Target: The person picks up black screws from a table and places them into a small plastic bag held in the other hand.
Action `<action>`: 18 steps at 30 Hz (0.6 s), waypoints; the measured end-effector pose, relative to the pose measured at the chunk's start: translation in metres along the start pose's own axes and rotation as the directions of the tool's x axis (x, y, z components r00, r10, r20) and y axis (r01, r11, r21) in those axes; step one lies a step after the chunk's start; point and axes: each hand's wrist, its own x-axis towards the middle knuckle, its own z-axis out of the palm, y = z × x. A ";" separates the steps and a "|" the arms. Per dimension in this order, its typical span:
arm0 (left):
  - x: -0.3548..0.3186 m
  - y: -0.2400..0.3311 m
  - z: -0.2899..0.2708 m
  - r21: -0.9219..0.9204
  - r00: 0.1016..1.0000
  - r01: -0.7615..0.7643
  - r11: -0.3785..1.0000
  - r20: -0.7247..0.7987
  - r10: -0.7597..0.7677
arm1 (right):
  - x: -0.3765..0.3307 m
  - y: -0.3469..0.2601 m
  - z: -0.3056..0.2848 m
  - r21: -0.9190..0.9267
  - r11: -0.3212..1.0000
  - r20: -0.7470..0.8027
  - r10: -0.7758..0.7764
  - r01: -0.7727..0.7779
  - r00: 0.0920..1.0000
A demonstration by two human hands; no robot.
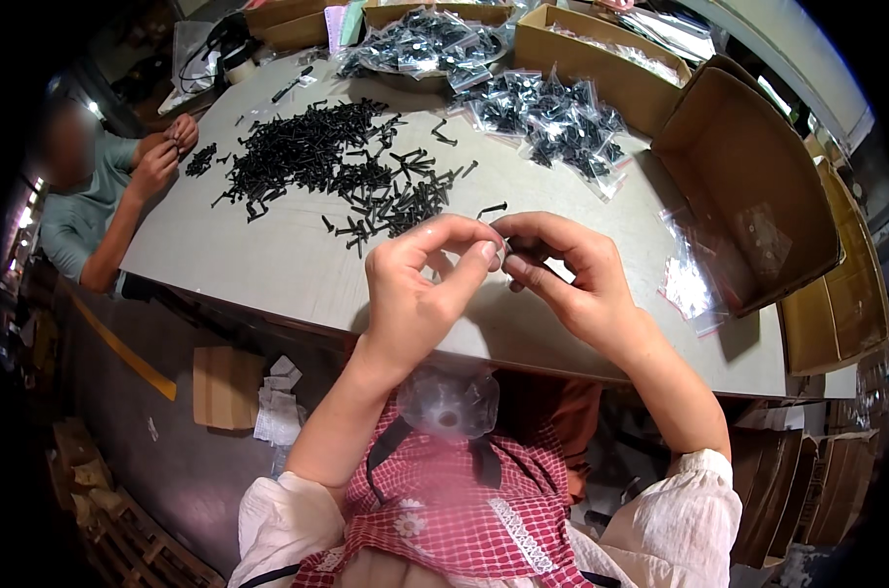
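Note:
My left hand (pixel 420 284) and my right hand (pixel 587 284) meet above the near part of the table, thumbs and forefingers pinched together. Something small and dark seems to be between the fingertips, mostly hidden by them; its kind cannot be made out. Just beyond the fingers, a single black screw (pixel 492 209) lies on the tabletop. To the left of it spreads a large loose pile of black screws (pixel 302 147), with scattered ones (pixel 400 201) reaching close to my left hand.
Filled clear bags (pixel 552 122) heap at the back, beside a loaded tray (pixel 430 44). An open cardboard box (pixel 748 176) lies at right, with flat clear bags (pixel 694 279) before it. At the left edge, a co-worker's hands (pixel 165 157) handle something beside a small screw pile (pixel 200 159).

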 end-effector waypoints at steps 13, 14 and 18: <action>-0.004 0.001 0.005 0.047 1.000 -0.014 0.999 -0.007 0.014 | 0.003 0.001 -0.006 -0.222 0.938 0.137 -0.239 0.265 0.961; -0.005 0.000 0.006 0.073 0.999 -0.050 0.996 0.002 0.050 | 0.003 -0.001 -0.006 -0.222 0.942 0.155 -0.222 0.253 0.963; -0.006 0.002 0.008 0.173 0.987 -0.161 0.972 0.003 0.162 | 0.001 -0.004 -0.007 -0.213 0.961 0.122 -0.151 0.174 0.981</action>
